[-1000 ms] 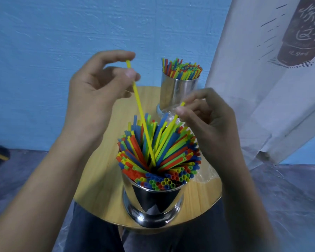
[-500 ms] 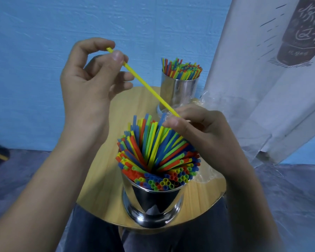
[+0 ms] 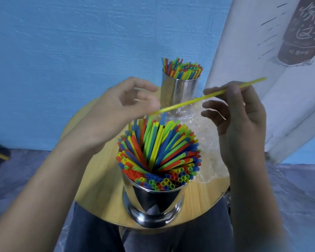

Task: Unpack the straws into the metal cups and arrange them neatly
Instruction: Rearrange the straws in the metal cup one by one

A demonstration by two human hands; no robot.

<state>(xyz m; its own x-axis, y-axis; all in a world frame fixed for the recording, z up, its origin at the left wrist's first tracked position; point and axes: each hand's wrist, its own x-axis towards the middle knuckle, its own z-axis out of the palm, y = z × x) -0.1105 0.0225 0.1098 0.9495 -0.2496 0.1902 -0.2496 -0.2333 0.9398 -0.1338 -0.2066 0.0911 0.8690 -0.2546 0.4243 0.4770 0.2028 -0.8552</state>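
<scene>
My right hand [image 3: 244,120] has its grip closed on one yellow straw [image 3: 189,101], thumb and forefinger pinching it near the far end. The straw hangs slanted above the near metal cup [image 3: 153,202]. My left hand [image 3: 116,110] is slack, fingers spread, holding nothing — whether it brushes the straw's low tip I cannot tell. I'd steer that tip into a gap among the packed straws, then level it. Counted: two cups — the far metal cup [image 3: 178,90] also filled — one loose straw, one crumpled plastic wrapper [image 3: 207,142] on the bench [image 3: 102,179].
</scene>
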